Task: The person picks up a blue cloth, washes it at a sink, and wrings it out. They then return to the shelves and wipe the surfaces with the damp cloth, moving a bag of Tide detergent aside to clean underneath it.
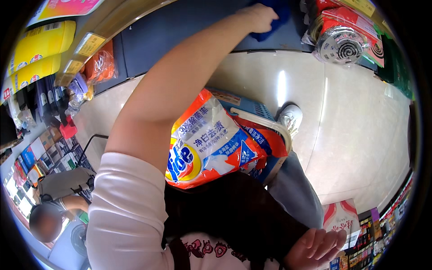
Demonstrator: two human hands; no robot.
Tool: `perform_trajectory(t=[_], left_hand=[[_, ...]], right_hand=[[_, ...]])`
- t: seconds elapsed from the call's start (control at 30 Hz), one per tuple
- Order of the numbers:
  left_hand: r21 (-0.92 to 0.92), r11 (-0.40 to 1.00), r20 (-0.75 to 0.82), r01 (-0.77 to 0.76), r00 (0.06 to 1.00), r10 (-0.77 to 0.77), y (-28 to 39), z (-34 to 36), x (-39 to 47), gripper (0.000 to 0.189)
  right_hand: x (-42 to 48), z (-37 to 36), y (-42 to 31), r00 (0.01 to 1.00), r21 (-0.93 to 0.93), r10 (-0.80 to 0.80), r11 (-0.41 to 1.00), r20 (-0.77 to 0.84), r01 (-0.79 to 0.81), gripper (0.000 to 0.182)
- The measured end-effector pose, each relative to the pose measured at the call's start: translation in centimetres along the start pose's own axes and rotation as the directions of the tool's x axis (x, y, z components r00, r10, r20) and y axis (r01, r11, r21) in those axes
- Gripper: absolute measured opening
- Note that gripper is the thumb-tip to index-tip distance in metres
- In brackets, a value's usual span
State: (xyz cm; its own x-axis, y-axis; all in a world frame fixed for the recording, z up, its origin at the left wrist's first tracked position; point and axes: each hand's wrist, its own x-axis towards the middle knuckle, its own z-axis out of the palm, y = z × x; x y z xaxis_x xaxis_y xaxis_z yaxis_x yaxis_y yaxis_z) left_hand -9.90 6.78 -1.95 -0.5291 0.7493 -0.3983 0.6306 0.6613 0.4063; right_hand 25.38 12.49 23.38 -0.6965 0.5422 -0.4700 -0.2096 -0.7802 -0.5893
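My left hand (259, 17) reaches across to the grey-blue shelf (192, 25) and presses a bunched blue cloth (275, 25) onto it. Below my left forearm, a large orange and white Tide laundry detergent bag (216, 138) leans over a blue plastic shopping basket (258, 109) with a pale handle (270, 125). Another red and blue packet (261, 140) lies under that handle. Near the bottom edge, my right hand (317, 246) is raised beside my dark garment (222, 209), its fingers loosely bent and apart, with nothing visible in them.
Packaged mosquito coils (344, 47) stand on the shelf's right end. Wrapped orange goods (99, 64) and yellow packs (42, 45) are at left. My shoe (291, 116) rests on the tiled floor (351, 114). A carton (342, 221) is behind at right; another person (72, 202) is at left.
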Motion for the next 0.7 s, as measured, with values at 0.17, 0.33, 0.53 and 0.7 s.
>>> perform_trajectory(t=[0.17,0.33,0.53,0.7], left_hand=[[0.057,0.986,0.108,-0.156,0.983,0.149,4.8,1.6,-1.3,0.041],[0.138,0.947,0.195,-0.29,0.945,0.26,0.4,-1.7,-3.9,0.038],[0.159,0.958,0.121,-0.238,0.968,0.221,-6.5,-2.4,-6.7,0.036],[0.227,0.933,0.127,-0.28,0.958,0.257,-11.2,-2.7,-9.1,0.034]], right_hand=[[0.4,0.1,-0.1,1.0,0.01,-0.01,1.0,0.005,0.01,0.012],[0.4,0.0,-0.1,1.0,0.038,-0.002,0.999,0.013,0.002,0.011],[0.3,0.4,-0.3,1.0,-0.031,0.009,0.999,-0.024,-0.01,0.014],[0.6,0.3,0.0,1.0,-0.071,0.003,0.997,0.0,-0.003,0.017]])
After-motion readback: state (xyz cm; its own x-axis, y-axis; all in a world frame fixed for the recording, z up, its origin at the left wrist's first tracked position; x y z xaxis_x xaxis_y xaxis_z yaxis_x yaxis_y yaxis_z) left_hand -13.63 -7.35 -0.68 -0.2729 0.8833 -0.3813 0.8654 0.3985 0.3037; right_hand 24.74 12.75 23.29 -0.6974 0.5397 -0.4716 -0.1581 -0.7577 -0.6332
